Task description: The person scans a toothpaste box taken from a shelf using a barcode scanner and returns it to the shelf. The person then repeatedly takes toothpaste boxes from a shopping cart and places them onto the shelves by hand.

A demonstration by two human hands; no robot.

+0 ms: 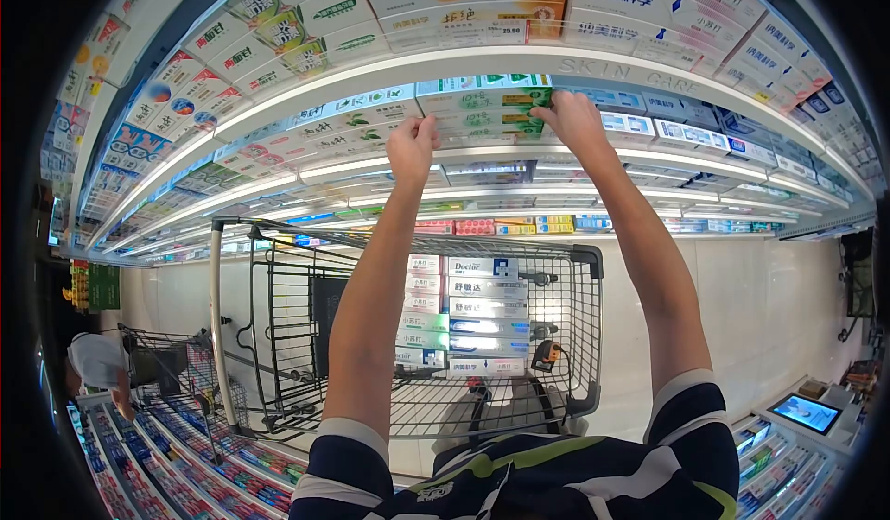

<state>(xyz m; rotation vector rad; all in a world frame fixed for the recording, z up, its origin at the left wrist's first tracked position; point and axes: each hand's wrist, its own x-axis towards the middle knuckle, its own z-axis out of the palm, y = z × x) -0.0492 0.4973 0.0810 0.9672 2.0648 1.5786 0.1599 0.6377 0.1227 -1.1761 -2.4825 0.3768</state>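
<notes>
Both arms reach up to a lit shelf above the cart. There, white-and-green toothpaste boxes (477,117) lie in a stack, long sides facing me. My left hand (413,147) is closed at the left end of the stack, fingers curled and thumb up. At the right end, my right hand (576,123) pinches the green edge of the boxes; its fingertips are partly hidden. How many boxes the hands hold between them cannot be made out. Below, a wire shopping cart (593,335) carries toothpaste boxes (488,307) in two columns.
A shelf edge (445,59) with a light strip runs just above my hands. More toothpaste boxes (315,135) sit to the left, others (691,135) to the right. Another person (97,362) stands at far left beside a second cart (185,372). A screen (805,413) is at lower right.
</notes>
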